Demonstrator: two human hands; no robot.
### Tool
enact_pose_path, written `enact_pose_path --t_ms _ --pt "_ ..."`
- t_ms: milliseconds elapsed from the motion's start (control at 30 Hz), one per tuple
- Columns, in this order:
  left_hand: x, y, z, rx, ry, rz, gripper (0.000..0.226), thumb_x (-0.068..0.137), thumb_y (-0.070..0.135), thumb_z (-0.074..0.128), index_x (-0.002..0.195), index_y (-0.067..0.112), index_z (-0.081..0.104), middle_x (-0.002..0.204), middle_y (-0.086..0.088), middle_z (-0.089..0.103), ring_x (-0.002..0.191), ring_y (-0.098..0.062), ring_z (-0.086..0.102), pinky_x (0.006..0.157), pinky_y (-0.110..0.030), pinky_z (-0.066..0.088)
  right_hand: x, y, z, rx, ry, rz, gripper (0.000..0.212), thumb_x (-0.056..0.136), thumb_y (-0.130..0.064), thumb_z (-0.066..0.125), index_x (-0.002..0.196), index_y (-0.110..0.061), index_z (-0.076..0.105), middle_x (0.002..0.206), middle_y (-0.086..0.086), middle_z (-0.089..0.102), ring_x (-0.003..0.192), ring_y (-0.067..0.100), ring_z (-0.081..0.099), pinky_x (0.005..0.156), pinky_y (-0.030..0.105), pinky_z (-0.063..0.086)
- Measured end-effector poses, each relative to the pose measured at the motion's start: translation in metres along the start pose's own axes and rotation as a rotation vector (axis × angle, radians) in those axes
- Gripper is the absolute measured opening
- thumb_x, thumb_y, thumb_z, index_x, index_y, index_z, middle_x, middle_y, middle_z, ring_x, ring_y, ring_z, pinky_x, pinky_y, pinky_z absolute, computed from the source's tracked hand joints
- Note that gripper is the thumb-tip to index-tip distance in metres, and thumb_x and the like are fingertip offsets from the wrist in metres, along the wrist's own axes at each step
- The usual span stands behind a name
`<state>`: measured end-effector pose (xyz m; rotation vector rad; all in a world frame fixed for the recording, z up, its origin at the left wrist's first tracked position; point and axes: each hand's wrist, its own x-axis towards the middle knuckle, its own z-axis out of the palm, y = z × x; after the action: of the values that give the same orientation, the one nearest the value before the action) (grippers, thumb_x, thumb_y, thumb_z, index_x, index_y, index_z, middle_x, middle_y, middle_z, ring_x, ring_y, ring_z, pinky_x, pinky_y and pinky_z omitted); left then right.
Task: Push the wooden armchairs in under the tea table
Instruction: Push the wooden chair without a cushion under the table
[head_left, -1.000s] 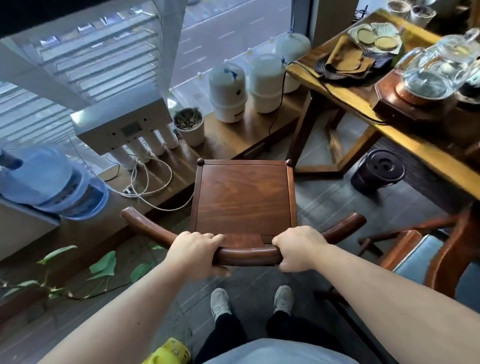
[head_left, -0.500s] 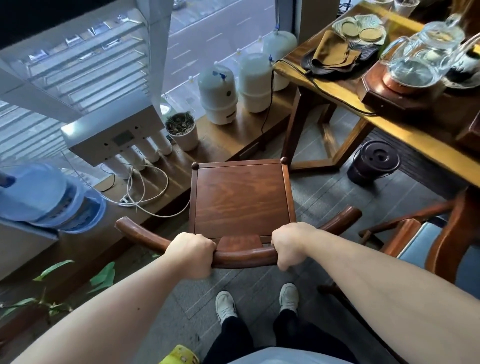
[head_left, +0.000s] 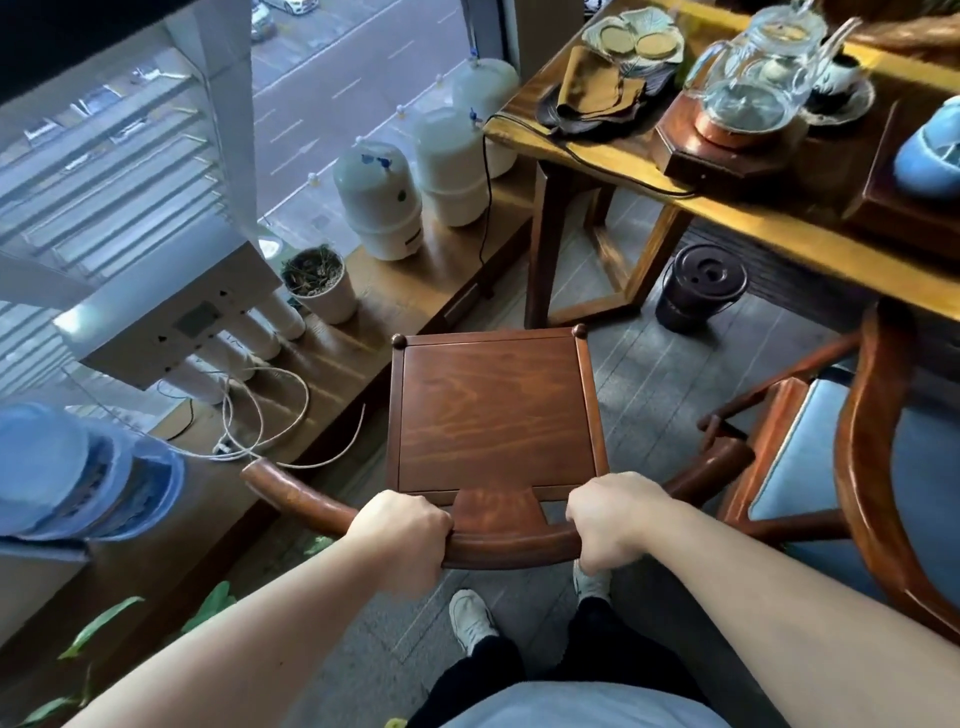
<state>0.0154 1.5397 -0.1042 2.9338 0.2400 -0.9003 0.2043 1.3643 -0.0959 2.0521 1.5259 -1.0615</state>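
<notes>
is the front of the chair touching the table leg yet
Apart. The head view shows bare grey floor between the chair seat's front edge and the table leg; both hands grip its back rail.

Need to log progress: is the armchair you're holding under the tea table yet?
Not yet. The armchair stands wholly clear of the tea table, bare floor beyond its seat's front edge; both hands grip its back rail.

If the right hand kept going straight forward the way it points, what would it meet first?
The right hand grips the armchair's curved back rail and points across the wooden seat. Beyond the seat's front edge, the tea table's leg looks to be first in line, though depth is hard to judge.
</notes>
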Motion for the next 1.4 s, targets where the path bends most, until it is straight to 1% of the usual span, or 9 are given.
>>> enact_pose_path --t_ms 300,467,567,667,733,833,933,1100,1400 --pt "0.025 -0.001 -0.023 0.096 -0.053 0.111 0.013 0.061 0.031 0.051 0.071 0.023 0.053 0.066 0.003 0.061 0.057 -0.024 0.058 0.051 -0.028 0.045 -0.009 0.011 0.013 0.126 0.024 0.079 0.024 0.054 -0.045 0.059 0.064 -0.025 0.051 0.063 -0.008 0.053 0.063 0.021 0.053 0.055 0.030 0.038" --pt "0.035 -0.001 -0.035 0.115 -0.037 0.136 0.019 0.063 0.035 0.050 0.078 0.024 0.051 0.058 0.006 0.051 0.053 -0.023 0.054 0.048 -0.027 0.038 -0.011 0.021 0.014 0.175 0.041 0.071 0.027 0.056 -0.045 0.058 0.074 -0.026 0.058 0.067 -0.009 0.057 0.066 0.020 0.056 0.061 0.033 0.049" --pt "0.028 -0.005 -0.026 0.070 0.090 0.168 0.031 0.067 0.039 0.052 0.095 0.027 0.050 0.075 0.007 0.061 0.068 -0.022 0.061 0.051 -0.029 0.037 -0.014 0.024 0.013 0.179 0.053 0.044 0.027 0.058 -0.045 0.058 0.078 -0.028 0.052 0.072 -0.011 0.056 0.067 0.017 0.053 0.061 0.033 0.047" --pt "0.022 -0.019 -0.018 0.059 0.156 0.172 0.029 0.070 0.041 0.054 0.094 0.028 0.047 0.083 0.009 0.061 0.079 -0.020 0.060 0.062 -0.033 0.047 -0.017 0.023 0.016 0.179 0.096 0.032 0.041 0.061 -0.047 0.061 0.098 -0.033 0.049 0.092 -0.010 0.053 0.087 0.020 0.055 0.067 0.035 0.042" --pt "0.023 -0.028 -0.019 0.071 0.133 0.140 0.021 0.072 0.038 0.051 0.090 0.027 0.049 0.084 0.008 0.062 0.080 -0.020 0.061 0.065 -0.034 0.046 -0.016 0.021 0.011 0.173 0.058 0.052 0.049 0.063 -0.049 0.061 0.107 -0.033 0.050 0.101 -0.006 0.054 0.095 0.021 0.056 0.074 0.037 0.047" --pt "0.031 -0.034 -0.023 0.115 0.047 0.205 0.018 0.073 0.030 0.048 0.089 0.024 0.053 0.078 0.003 0.066 0.070 -0.025 0.064 0.057 -0.032 0.043 -0.015 0.015 -0.002 0.153 -0.063 0.113 0.036 0.062 -0.049 0.060 0.090 -0.026 0.061 0.085 -0.005 0.061 0.083 0.023 0.061 0.072 0.035 0.053" --pt "0.036 -0.040 -0.023 0.144 0.042 0.300 0.015 0.074 0.028 0.049 0.088 0.025 0.053 0.074 0.002 0.066 0.062 -0.025 0.062 0.052 -0.031 0.036 -0.012 0.008 -0.006 0.127 -0.107 0.140 0.028 0.060 -0.047 0.059 0.076 -0.024 0.058 0.073 -0.004 0.059 0.079 0.025 0.062 0.069 0.034 0.053" --pt "0.043 -0.067 -0.030 0.179 0.057 0.365 0.009 0.072 0.027 0.051 0.081 0.028 0.049 0.070 0.003 0.065 0.059 -0.024 0.061 0.050 -0.029 0.031 -0.006 -0.009 -0.012 0.184 -0.061 0.206 0.024 0.058 -0.045 0.058 0.070 -0.024 0.056 0.074 -0.004 0.063 0.076 0.024 0.063 0.069 0.034 0.054" --pt "0.078 -0.088 -0.059 0.315 0.043 0.497 0.017 0.069 0.025 0.052 0.086 0.025 0.054 0.071 0.002 0.063 0.054 -0.024 0.052 0.049 -0.029 0.031 -0.002 -0.033 0.009 0.380 0.025 0.374 0.022 0.054 -0.044 0.056 0.066 -0.026 0.054 0.063 -0.008 0.056 0.065 0.020 0.057 0.059 0.031 0.046"
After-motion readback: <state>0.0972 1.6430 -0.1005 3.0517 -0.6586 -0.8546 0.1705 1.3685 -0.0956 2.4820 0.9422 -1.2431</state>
